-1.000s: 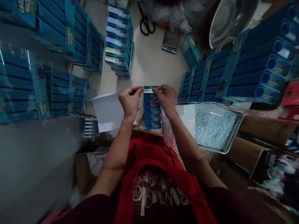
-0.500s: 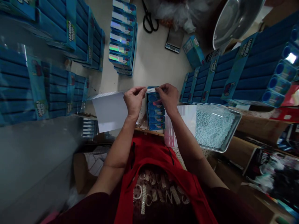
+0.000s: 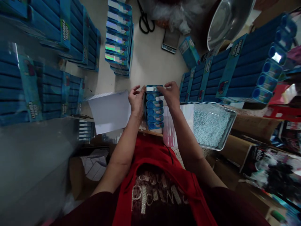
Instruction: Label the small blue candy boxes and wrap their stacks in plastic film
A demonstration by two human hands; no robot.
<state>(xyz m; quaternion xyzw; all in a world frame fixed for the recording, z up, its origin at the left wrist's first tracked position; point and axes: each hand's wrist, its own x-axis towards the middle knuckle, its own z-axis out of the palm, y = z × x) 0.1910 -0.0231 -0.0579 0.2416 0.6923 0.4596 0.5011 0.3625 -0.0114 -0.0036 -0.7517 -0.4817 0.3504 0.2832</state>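
Note:
A short row of blue boxes (image 3: 154,111) stands at the table's front edge between my hands. Across the end of the farthest box lies a white shiny sticker strip (image 3: 151,89). My left hand (image 3: 136,100) is at the row's left side, its thumb by the strip's left end and its fingers apart. One digit of my right hand (image 3: 172,96) rests on the strip's right end, while another is lifted away. A small pale strip (image 3: 160,98) shows just below that hand; whether the hand holds it is unclear.
White paper (image 3: 110,111) lies left, a shiny sticker sheet (image 3: 178,122) right, beside a metal tray (image 3: 231,128) of pale pellets. Blue box stacks stand left (image 3: 54,94) and right (image 3: 235,72). Behind are stickered boxes (image 3: 117,40), scissors (image 3: 146,23), and a small scale (image 3: 170,40).
The white strip, pinched between both hands before, now lies on the farthest box. My left fingers have come off it and spread, and my right hand has loosened. The view has shifted slightly.

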